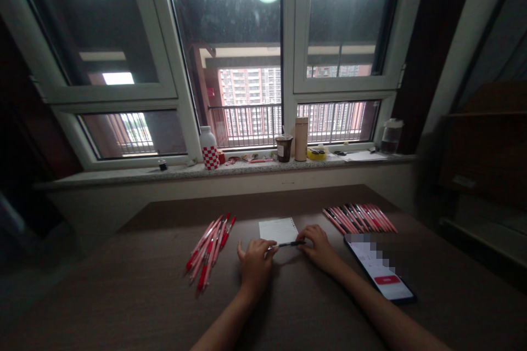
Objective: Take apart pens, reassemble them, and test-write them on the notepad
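Between my two hands a pen [286,244] with a black end lies level, just in front of a small sheet of paper [278,228]. The fingers of my left hand [256,264] pinch its clear end. At the black end, my right hand [319,247] holds it with fingertips closed. To the left lies a loose pile of pink and red pens [212,247]. On the right, several pens [360,218] in pink, red and black lie side by side in a slanted row.
A phone [381,271] with its screen lit lies beside my right forearm on the brown table [135,285]. Along the windowsill [181,174] stand a checkered bottle [209,148], a dark cup [284,149], a tan flask [301,140], yellow tape [316,154] and a clear jar [392,136].
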The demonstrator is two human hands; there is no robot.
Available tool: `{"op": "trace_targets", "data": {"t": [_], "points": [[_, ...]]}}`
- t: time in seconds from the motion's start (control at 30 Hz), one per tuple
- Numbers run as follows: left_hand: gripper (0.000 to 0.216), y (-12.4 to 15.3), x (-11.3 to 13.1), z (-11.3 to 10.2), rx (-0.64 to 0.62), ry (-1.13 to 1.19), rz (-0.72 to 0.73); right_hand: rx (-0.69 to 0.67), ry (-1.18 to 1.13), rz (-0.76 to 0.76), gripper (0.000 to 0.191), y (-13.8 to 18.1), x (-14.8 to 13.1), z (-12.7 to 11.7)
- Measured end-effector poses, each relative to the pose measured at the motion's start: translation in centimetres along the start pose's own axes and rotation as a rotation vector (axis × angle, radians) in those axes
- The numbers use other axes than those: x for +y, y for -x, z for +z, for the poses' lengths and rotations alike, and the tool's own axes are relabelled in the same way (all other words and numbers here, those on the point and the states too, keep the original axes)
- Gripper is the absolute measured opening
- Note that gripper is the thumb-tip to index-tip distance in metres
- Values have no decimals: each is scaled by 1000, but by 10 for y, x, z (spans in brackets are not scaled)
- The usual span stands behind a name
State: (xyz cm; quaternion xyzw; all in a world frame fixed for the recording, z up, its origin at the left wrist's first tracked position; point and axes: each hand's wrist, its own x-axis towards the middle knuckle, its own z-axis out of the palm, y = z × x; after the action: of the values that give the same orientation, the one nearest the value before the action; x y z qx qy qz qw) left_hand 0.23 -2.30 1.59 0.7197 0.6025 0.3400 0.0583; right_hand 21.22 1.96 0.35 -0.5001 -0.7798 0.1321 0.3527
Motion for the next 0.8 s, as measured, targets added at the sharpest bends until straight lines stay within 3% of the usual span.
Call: {"op": "trace_targets", "data": {"t": [0.8], "points": [[22,0,-6,2,76,-38,-87,-15,127,138,10,-1,4,-10]]}}
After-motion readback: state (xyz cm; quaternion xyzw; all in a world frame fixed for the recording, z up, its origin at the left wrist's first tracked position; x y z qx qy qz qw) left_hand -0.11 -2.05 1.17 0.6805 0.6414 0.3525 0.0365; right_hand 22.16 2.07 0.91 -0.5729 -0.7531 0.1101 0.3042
